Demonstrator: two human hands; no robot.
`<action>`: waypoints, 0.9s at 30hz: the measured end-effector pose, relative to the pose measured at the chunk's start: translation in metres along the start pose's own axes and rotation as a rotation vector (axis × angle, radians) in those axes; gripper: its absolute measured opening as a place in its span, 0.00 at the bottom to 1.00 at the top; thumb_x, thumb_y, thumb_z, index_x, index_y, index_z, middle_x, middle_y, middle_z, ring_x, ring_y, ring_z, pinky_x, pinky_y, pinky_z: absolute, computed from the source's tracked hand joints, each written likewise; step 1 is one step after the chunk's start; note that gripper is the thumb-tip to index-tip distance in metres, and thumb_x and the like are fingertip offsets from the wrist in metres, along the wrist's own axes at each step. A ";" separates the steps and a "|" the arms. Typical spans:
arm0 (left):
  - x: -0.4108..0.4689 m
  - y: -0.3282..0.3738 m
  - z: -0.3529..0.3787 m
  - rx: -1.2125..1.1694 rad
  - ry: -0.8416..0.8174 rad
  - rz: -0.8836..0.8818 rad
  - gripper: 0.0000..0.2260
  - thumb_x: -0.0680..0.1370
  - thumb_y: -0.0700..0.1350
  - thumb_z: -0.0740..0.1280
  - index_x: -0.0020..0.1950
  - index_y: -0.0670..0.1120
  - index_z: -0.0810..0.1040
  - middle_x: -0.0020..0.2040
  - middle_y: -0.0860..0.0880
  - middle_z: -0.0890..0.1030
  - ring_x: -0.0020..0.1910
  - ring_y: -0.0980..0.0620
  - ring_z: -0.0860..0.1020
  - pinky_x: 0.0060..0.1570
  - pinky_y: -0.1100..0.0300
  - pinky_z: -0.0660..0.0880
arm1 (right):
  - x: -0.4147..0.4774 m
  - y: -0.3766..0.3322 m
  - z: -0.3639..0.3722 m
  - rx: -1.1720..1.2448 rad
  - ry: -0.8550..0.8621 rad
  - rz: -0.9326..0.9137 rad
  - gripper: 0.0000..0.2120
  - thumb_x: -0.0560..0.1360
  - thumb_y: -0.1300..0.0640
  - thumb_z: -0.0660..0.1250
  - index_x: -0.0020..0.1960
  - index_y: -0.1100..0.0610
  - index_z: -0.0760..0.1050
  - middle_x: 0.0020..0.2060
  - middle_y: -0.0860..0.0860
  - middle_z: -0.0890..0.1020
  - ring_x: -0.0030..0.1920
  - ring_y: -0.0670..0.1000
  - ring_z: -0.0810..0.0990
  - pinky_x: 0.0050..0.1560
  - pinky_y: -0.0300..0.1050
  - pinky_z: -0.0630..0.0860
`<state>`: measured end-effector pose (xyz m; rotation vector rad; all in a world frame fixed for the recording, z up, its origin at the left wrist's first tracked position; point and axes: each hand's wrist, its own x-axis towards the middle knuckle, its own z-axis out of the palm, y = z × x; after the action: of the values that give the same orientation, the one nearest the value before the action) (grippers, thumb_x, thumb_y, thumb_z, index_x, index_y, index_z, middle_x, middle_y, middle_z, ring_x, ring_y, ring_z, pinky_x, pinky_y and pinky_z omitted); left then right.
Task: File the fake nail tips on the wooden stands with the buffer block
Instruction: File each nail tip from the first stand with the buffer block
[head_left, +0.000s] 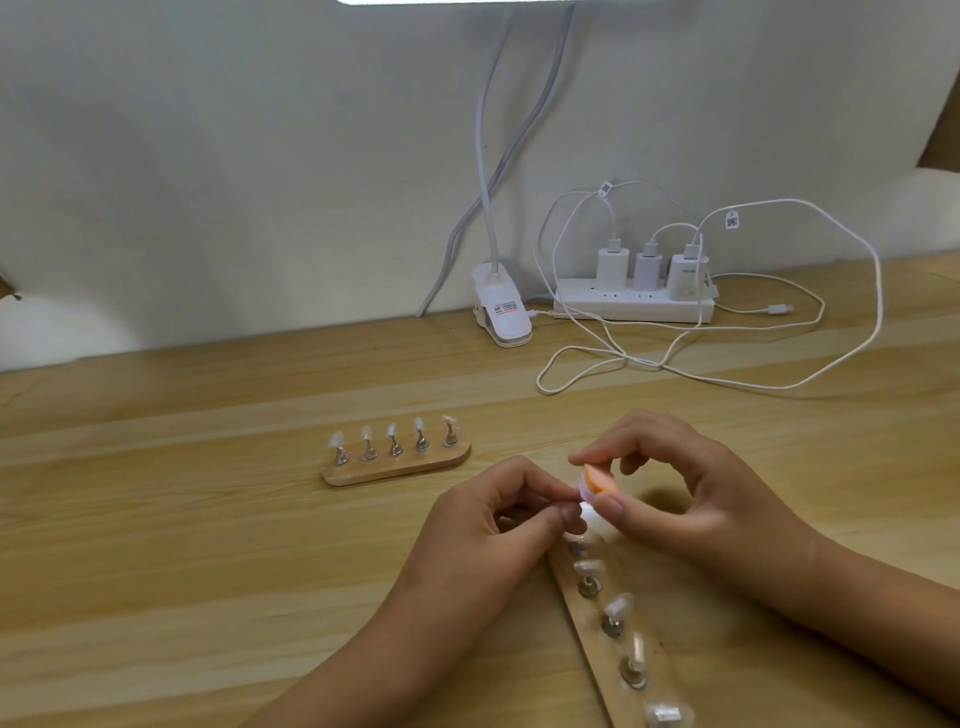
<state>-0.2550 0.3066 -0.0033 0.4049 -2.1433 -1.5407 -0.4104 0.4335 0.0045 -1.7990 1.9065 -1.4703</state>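
Pinching the buffer block (597, 480) between thumb and forefinger, the right hand (691, 488) is holding its orange face just above the end nail tip (588, 512) of the near wooden stand (602, 652). That stand is lying diagonally on the counter (208, 545), between the two wrists. The left hand (498, 525) is pinching the same tip from the left with thumb and forefinger, its other fingers curled, though motion blur is softening the contact. A far wooden stand (363, 474) is sitting well apart to the left, carrying five upright tips. A power strip (623, 306) and a clip lamp (501, 312) are resting by the wall.
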 end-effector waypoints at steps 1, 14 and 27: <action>0.000 0.000 0.000 0.007 0.002 0.004 0.10 0.76 0.40 0.72 0.43 0.57 0.82 0.40 0.55 0.85 0.42 0.60 0.83 0.43 0.70 0.74 | -0.001 0.000 0.000 -0.002 -0.009 -0.030 0.15 0.69 0.45 0.71 0.52 0.51 0.81 0.46 0.44 0.81 0.50 0.50 0.78 0.51 0.39 0.73; 0.000 -0.001 0.000 0.034 0.033 0.016 0.09 0.76 0.40 0.71 0.44 0.55 0.82 0.42 0.53 0.86 0.45 0.57 0.83 0.49 0.64 0.77 | 0.000 -0.004 -0.001 0.093 -0.038 0.102 0.12 0.75 0.43 0.69 0.53 0.48 0.83 0.47 0.44 0.82 0.51 0.48 0.78 0.54 0.45 0.76; 0.001 0.003 -0.001 -0.041 0.027 0.018 0.04 0.73 0.49 0.69 0.46 0.56 0.81 0.42 0.52 0.85 0.47 0.58 0.82 0.51 0.64 0.76 | 0.001 -0.001 -0.005 0.196 0.048 0.170 0.15 0.70 0.38 0.67 0.54 0.39 0.82 0.52 0.45 0.82 0.55 0.48 0.79 0.56 0.38 0.73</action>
<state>-0.2546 0.3061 -0.0002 0.3886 -2.0861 -1.5578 -0.4130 0.4353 0.0083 -1.4928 1.8134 -1.5910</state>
